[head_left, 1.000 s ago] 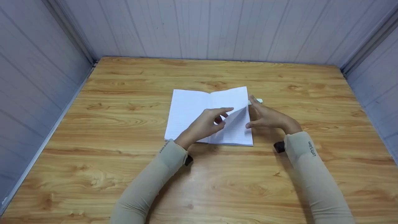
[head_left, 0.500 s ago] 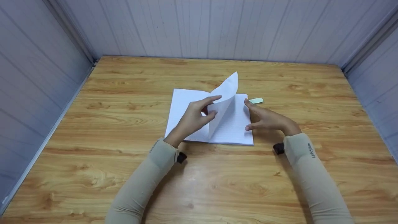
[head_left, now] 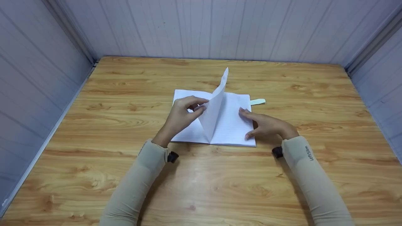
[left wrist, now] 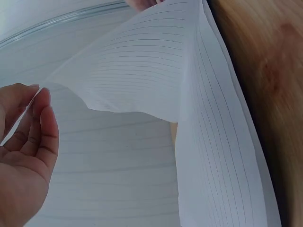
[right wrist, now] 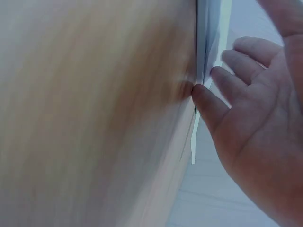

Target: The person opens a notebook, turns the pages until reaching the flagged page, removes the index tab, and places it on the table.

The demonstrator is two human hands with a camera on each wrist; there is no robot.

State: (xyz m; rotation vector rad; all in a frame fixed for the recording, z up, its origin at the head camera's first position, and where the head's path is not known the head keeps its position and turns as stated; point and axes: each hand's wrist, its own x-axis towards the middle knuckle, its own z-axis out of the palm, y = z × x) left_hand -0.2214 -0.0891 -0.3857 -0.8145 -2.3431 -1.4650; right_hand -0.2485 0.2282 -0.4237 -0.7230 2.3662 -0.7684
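An open notebook (head_left: 234,125) with lined white pages lies on the wooden table. My left hand (head_left: 179,115) pinches the free edge of one page (head_left: 213,111) between thumb and fingers. That page stands up from the spine, its far corner rising above the book. In the left wrist view the lifted page (left wrist: 132,61) stretches in a curve from the fingertips to the fold. My right hand (head_left: 270,126) rests at the right edge of the notebook, fingers spread and tips on the right page. The right wrist view has this hand (right wrist: 255,113) right against the book's edge.
A pale green strip (head_left: 258,101) sticks out from the notebook's right side near the top. The wooden table (head_left: 201,182) is bounded by a panelled back wall (head_left: 201,28) and side walls.
The page has swung up from the right side to nearly upright, tipping left. My left hand has moved left with it. My right hand has shifted slightly onto the right page.
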